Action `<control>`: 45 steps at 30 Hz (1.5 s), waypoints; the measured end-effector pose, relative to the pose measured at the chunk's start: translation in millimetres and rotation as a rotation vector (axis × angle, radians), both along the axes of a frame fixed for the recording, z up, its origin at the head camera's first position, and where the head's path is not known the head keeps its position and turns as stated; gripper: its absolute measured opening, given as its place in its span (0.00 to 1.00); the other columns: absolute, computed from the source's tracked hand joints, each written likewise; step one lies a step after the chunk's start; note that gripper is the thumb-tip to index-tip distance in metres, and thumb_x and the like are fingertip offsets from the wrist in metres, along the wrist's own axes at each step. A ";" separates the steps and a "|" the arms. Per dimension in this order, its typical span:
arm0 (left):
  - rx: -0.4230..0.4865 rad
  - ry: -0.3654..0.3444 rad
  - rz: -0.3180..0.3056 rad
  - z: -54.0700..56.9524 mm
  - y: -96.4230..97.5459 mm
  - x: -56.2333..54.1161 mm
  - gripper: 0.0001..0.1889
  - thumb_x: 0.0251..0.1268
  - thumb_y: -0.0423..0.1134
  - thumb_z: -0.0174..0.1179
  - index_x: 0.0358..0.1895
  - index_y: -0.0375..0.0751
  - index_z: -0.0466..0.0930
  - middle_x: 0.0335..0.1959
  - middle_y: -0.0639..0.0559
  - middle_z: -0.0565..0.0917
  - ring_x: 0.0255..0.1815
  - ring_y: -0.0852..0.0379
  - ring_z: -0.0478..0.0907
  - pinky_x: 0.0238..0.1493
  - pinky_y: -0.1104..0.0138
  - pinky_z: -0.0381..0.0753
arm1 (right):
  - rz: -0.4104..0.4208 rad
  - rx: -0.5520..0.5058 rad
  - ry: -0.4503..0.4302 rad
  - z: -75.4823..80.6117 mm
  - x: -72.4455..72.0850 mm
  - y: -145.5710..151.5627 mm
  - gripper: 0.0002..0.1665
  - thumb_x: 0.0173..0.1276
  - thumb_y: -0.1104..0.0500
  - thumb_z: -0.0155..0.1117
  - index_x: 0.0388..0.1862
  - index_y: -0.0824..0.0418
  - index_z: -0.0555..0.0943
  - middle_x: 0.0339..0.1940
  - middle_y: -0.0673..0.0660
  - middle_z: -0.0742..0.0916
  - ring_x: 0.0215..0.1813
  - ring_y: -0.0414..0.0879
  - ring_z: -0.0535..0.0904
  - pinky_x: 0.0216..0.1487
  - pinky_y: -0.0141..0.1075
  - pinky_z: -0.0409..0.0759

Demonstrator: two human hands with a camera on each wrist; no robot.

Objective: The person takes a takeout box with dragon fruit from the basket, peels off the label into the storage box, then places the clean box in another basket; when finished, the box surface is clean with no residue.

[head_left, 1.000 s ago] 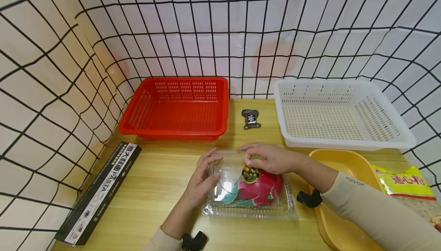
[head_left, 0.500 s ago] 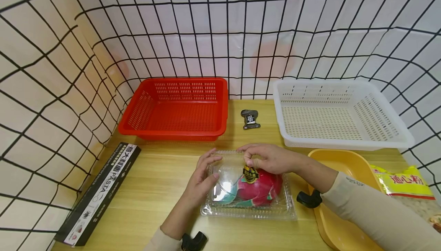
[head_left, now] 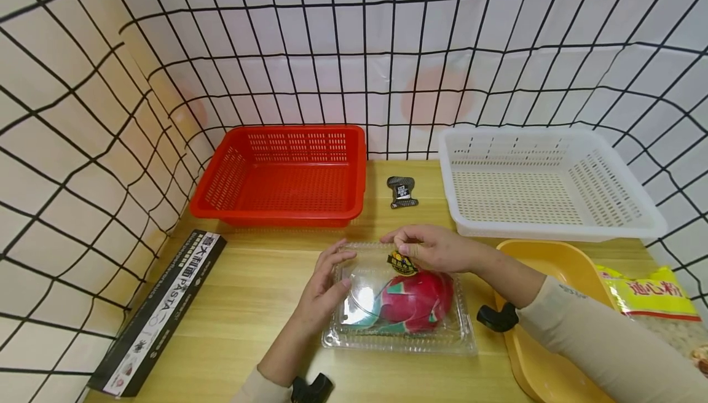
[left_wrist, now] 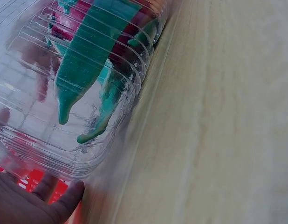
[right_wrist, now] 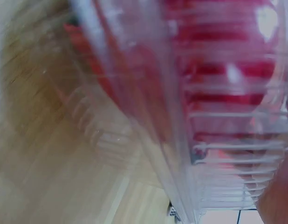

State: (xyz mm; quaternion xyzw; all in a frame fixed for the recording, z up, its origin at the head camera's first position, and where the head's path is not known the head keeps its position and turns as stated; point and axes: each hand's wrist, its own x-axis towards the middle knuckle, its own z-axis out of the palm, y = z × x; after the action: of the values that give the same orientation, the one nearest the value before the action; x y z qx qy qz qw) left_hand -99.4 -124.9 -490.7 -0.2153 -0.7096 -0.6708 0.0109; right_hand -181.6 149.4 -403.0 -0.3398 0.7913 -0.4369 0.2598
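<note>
A clear plastic clamshell box (head_left: pixel 359 323) lies in front of me on the wooden table, with a pink-and-green dragon fruit (head_left: pixel 417 305) inside. My left hand (head_left: pixel 321 289) rests along the box's left side, fingers extended; in the left wrist view its fingertips (left_wrist: pixel 72 198) are right at the ribbed wall. At the top right of the lid, my right hand (head_left: pixel 442 249) pinches the upper edge of a black-and-gold sticker (head_left: pixel 402 263) between thumb and finger. The right wrist view is blurred and shows the box wall and the red fruit (right_wrist: pixel 228 60) close up.
At the back stand a red basket (head_left: pixel 298 214) and a white basket (head_left: pixel 558 231), with a small black packet (head_left: pixel 402 192) between them. A long black pasta box (head_left: pixel 160 311) lies at left. A yellow tray (head_left: pixel 520 348) and a macaroni bag (head_left: pixel 652 295) are at right, under the right forearm.
The sticker has shifted up and away from over the dragon fruit, along with my right hand's slight upward move. My left hand and the box have stayed in place.
</note>
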 end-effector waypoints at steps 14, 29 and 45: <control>0.013 0.003 -0.017 -1.7 -2.5 0.6 0.23 0.70 0.30 0.53 0.68 0.37 0.69 0.80 0.31 0.52 0.82 0.30 0.44 0.72 0.24 0.38 | -0.139 0.035 0.094 15.9 2.4 3.5 0.03 0.77 0.55 0.62 0.40 0.50 0.77 0.53 0.52 0.85 0.69 0.60 0.78 0.70 0.59 0.74; -0.011 0.011 0.002 1.1 -2.6 1.3 0.23 0.69 0.29 0.53 0.67 0.36 0.70 0.79 0.31 0.54 0.82 0.31 0.46 0.74 0.26 0.40 | -0.293 0.162 0.295 35.3 22.5 44.1 0.03 0.73 0.49 0.66 0.39 0.44 0.85 0.39 0.41 0.88 0.45 0.41 0.82 0.53 0.45 0.82; -0.020 0.002 0.009 2.0 -2.5 1.9 0.23 0.69 0.31 0.53 0.67 0.38 0.70 0.80 0.33 0.55 0.82 0.31 0.47 0.72 0.23 0.40 | -0.410 0.280 0.288 38.2 45.0 111.7 0.04 0.74 0.50 0.66 0.39 0.47 0.84 0.37 0.42 0.87 0.41 0.34 0.81 0.41 0.31 0.80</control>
State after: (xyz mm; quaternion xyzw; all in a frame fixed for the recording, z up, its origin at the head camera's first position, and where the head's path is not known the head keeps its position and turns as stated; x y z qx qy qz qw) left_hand -97.5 -127.4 -488.6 -0.2128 -0.7173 -0.6633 0.0125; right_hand -136.6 261.1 -364.8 -0.1919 0.9249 -0.3142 0.0951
